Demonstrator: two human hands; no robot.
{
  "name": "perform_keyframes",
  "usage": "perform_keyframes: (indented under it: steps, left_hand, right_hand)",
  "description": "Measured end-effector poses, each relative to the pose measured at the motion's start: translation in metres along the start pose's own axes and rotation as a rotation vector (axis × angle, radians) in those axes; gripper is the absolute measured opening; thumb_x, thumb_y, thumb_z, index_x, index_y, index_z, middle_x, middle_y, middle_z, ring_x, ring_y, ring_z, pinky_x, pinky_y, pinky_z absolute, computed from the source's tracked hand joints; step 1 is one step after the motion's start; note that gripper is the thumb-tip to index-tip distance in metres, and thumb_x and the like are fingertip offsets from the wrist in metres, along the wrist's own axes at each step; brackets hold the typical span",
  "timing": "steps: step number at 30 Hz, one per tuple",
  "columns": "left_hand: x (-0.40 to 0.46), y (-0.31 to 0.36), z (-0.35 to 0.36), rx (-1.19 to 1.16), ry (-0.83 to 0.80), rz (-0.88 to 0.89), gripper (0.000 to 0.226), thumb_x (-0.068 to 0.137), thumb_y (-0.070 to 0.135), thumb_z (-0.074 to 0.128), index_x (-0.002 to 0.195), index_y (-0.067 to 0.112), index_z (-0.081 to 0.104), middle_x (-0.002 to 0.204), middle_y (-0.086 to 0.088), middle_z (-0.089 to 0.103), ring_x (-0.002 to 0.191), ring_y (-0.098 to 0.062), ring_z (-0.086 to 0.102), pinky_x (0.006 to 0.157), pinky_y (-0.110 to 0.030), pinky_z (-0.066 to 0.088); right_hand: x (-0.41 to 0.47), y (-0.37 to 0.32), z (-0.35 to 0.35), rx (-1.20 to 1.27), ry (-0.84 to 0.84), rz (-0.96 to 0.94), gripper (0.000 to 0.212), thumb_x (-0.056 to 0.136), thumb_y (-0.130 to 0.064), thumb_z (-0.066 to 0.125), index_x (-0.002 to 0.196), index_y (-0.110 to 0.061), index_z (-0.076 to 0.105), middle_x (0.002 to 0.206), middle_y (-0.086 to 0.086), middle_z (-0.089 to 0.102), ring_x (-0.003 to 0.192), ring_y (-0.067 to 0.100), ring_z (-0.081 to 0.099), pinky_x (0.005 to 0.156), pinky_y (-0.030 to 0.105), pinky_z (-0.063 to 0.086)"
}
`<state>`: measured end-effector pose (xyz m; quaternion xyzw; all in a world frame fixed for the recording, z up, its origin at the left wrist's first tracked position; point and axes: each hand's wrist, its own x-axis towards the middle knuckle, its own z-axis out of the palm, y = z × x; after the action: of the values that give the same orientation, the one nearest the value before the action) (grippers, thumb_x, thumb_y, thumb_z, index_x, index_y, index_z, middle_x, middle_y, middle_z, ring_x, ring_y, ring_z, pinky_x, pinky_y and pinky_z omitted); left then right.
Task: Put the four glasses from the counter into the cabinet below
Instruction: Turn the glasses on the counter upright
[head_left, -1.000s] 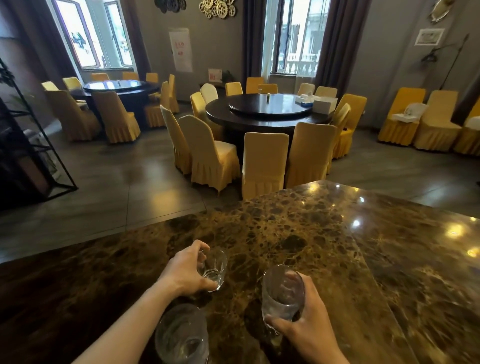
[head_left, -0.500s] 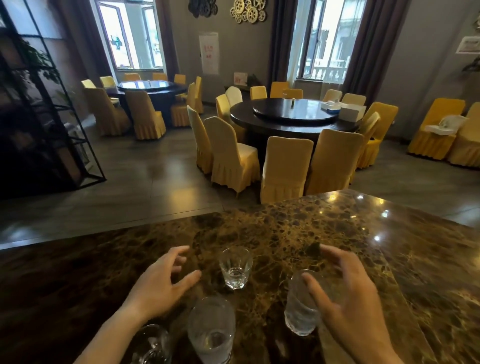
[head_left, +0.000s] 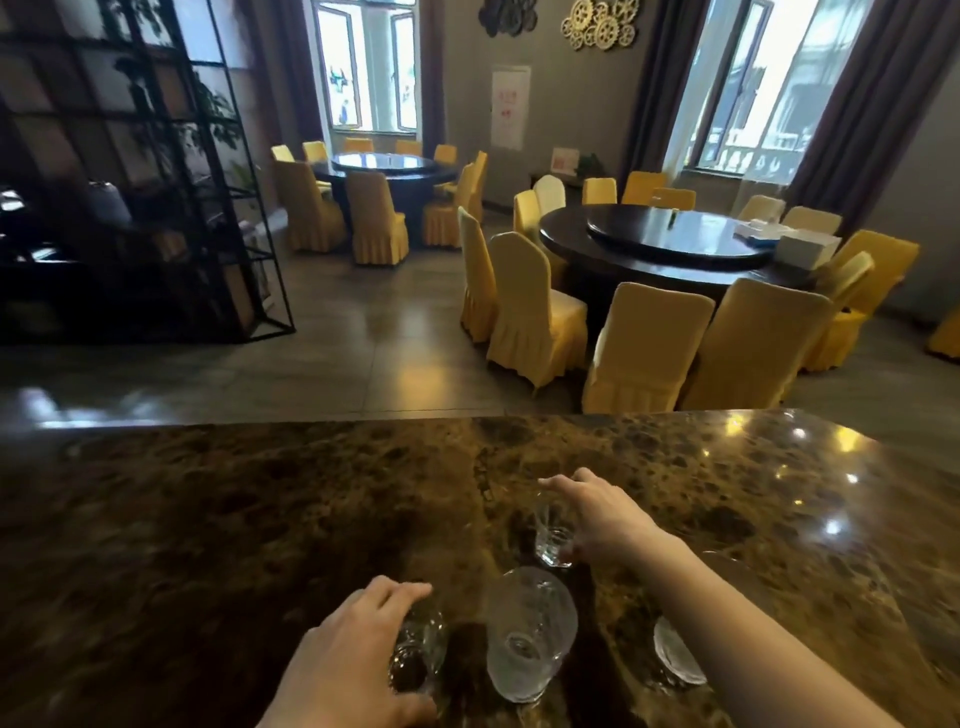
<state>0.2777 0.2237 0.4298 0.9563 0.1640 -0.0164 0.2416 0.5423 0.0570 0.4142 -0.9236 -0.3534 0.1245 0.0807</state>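
On the counter (head_left: 260, 519), a tall glass (head_left: 527, 639) stands between both hands' glasses

Tall glass (head_left: 530, 636) crowds the gap between both hands (counter (head_left: 208, 519) leftward lies open).

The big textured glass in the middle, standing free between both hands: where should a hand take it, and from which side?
Grip the big textured glass round its side wall, below the wide rim. It stands upright and open-topped on the marble counter. Probably come from the near side, since small glasses stand close to its left and beyond it, by the left hand and right hand.
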Motion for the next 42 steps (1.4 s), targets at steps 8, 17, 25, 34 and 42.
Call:
perform_keyframes:
  steps: [8,17,25,34,42]
  left_hand:
    - [-0.01,-0.011,0.011,0.019,-0.041,0.009,0.082,0.07,0.06,0.075,0.14,0.048,0.034,0.131,0.03,0.036,0.123,0.002,0.04,0.101,-0.028,0.043]
    - [-0.03,-0.017,0.018,0.054,-0.034,0.028,0.052,0.095,0.025,0.054,0.139,0.045,0.034,0.135,0.018,0.038,0.122,-0.002,0.04,0.099,-0.031,0.044]
    - [-0.033,-0.027,0.022,0.047,-0.004,0.085,0.048,0.098,0.027,0.053,0.139,0.042,0.034,0.138,0.014,0.039,0.127,-0.006,0.039,0.103,-0.037,0.045]
    - [-0.031,-0.033,0.023,0.039,0.001,0.127,0.05,0.097,0.026,0.058,0.139,0.043,0.037,0.143,0.019,0.039,0.128,-0.003,0.039,0.105,-0.031,0.042]
    - [-0.036,-0.035,0.027,-0.006,-0.029,0.084,0.078,0.07,0.054,0.078,0.137,0.047,0.038,0.138,0.029,0.036,0.128,0.001,0.037,0.107,-0.031,0.039]
  right_hand:
    - [0.005,-0.045,-0.02,0.013,0.037,-0.112,0.09,0.064,-0.039,0.091,0.141,-0.036,0.045,0.119,-0.004,0.047,0.11,0.02,0.053,0.088,0.03,0.048]
    - [0.021,-0.168,0.014,-0.021,0.0,-0.338,0.086,0.065,-0.025,0.091,0.139,-0.03,0.046,0.121,0.002,0.049,0.109,0.025,0.057,0.086,0.036,0.055]
    - [0.017,-0.185,0.044,0.015,-0.064,-0.355,0.089,0.063,-0.029,0.093,0.139,-0.034,0.046,0.121,-0.002,0.049,0.111,0.023,0.054,0.087,0.033,0.052]
    - [0.007,-0.183,0.052,0.066,-0.017,-0.357,0.093,0.067,-0.03,0.092,0.145,-0.038,0.043,0.125,-0.005,0.049,0.114,0.021,0.054,0.089,0.031,0.053]
    - [-0.003,-0.178,0.051,0.113,0.013,-0.333,0.092,0.073,-0.035,0.087,0.15,-0.037,0.037,0.136,-0.004,0.048,0.123,0.022,0.052,0.098,0.032,0.049]
